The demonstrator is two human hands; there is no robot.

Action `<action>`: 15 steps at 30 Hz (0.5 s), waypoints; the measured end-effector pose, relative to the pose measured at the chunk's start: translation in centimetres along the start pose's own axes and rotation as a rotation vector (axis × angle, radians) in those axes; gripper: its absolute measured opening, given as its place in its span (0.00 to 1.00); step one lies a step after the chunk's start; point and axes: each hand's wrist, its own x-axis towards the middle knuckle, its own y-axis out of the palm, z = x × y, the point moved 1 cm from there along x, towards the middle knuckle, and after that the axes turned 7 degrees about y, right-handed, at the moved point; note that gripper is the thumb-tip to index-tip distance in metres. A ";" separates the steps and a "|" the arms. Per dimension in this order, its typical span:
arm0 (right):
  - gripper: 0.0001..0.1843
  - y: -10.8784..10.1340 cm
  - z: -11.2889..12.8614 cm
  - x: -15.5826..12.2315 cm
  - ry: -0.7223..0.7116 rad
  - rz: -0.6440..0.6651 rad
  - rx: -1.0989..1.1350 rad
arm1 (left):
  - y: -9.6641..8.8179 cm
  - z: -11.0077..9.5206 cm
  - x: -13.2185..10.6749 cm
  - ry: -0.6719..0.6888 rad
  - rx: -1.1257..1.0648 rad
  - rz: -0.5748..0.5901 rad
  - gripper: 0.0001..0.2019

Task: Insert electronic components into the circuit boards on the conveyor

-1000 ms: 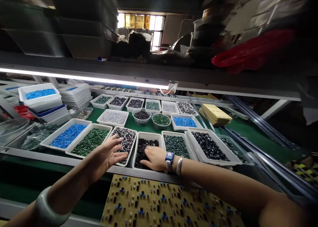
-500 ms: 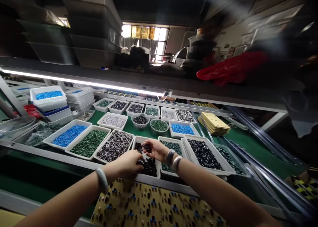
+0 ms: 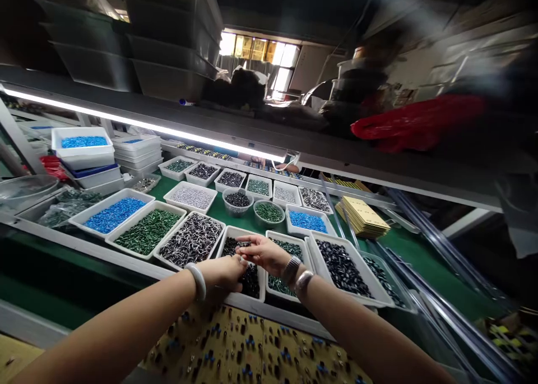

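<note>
Holds the left hand [image 3: 225,272] loosely curled and the right hand [image 3: 263,252] long-fingered, palm down, with fingertips nearly meeting, both over the white tray of black parts [image 3: 253,278]. Cannot tell whether either hand pinches a part. Wears a pale bangle [image 3: 197,280] on the left wrist and a watch [image 3: 290,268] on the right.

Just below the wrists, on the near side: a tan circuit board [image 3: 252,350] dotted with blue and black pieces. Under everything, a green mat [image 3: 414,249] on a long bench.

Left of the hands, in a row: trays of silver-and-black parts [image 3: 191,239], green parts [image 3: 147,231], blue parts [image 3: 113,214]. Right of them: a tray of dark green parts [image 3: 294,248], then a bigger tray of dark parts [image 3: 341,260]. Farther back, smaller trays and two round bowls [image 3: 237,200], near a stack of yellow boards [image 3: 363,216].

Overhead, a light strip [image 3: 147,127] under a shelf of grey bins [image 3: 168,36]. Beyond, a red bag [image 3: 416,123] and a bright window [image 3: 260,50].
</note>
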 end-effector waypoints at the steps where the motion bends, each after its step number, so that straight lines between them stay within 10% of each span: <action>1: 0.24 0.0 -0.1 0.1 0.002 -0.005 -0.009 | 0.2 -0.1 0.1 -0.015 -0.018 -0.013 0.20; 15: 0.07 0.3 0.0 1.1 -0.015 -0.135 -0.065 | -1.3 0.6 0.9 -0.381 -0.835 -0.327 0.16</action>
